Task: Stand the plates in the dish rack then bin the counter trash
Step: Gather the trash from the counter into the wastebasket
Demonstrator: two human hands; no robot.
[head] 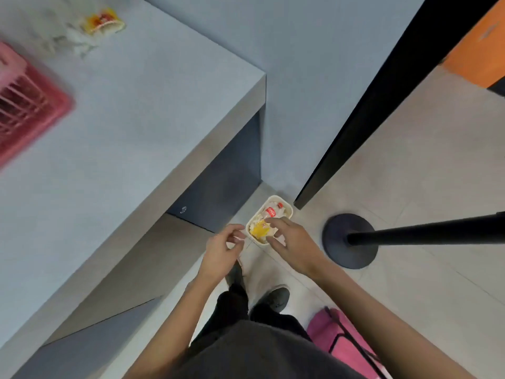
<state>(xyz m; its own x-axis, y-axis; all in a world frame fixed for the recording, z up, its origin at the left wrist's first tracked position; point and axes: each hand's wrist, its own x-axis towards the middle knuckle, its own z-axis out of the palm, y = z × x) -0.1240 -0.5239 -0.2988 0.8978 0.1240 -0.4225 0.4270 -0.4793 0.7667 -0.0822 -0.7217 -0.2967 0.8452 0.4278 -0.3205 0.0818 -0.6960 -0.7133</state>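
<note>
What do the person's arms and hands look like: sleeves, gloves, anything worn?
Left hand and right hand are bare: no gloves, and no watch, ring or marking shows. Both forearms are uncovered to the frame edge; no sleeve visible.

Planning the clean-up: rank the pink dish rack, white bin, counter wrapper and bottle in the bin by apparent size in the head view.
1. pink dish rack, largest, though cut off by the frame.
2. white bin and yellow-red wrapper: about alike; the bin lies farther from the camera.
3. bottle, smallest.
</note>
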